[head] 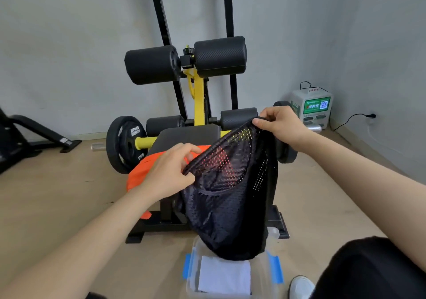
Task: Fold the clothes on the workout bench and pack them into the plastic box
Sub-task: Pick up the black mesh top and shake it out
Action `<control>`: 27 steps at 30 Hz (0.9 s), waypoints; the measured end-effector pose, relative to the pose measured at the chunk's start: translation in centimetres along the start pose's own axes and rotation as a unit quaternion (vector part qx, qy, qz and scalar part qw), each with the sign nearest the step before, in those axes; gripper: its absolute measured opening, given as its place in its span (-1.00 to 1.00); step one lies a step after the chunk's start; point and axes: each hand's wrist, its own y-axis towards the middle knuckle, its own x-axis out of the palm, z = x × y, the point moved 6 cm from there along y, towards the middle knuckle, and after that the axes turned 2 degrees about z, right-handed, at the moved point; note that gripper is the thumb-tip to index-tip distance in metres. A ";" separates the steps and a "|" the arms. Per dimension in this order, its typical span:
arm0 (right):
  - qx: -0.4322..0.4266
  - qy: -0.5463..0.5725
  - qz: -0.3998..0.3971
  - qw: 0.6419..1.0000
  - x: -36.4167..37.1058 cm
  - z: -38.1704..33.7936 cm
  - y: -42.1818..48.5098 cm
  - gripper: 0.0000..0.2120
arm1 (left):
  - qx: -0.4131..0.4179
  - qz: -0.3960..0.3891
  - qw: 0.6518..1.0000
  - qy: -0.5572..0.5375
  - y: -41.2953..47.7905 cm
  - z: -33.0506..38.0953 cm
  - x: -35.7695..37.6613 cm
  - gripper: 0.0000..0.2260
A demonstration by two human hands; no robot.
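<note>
Two grips, left hand (170, 172) and right hand (283, 125), pinch-tight on black mesh garment (230, 206) (long axis vertical, free end down).

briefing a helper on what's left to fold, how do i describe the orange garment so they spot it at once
Find the yellow-and-black bench mid-room. On its near end, behind the left hand, an orange garment lies bunched, spilling over the left side. It is the only orange cloth: the black mesh garment is held up in front, and the white cloth lies in the box.
</note>
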 end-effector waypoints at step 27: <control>0.058 -0.094 -0.107 0.988 4.5 1.2 -1.6 -0.75 | 0.035 -0.069 0.997 0.002 -6.2 -5.3 -2.3 -0.70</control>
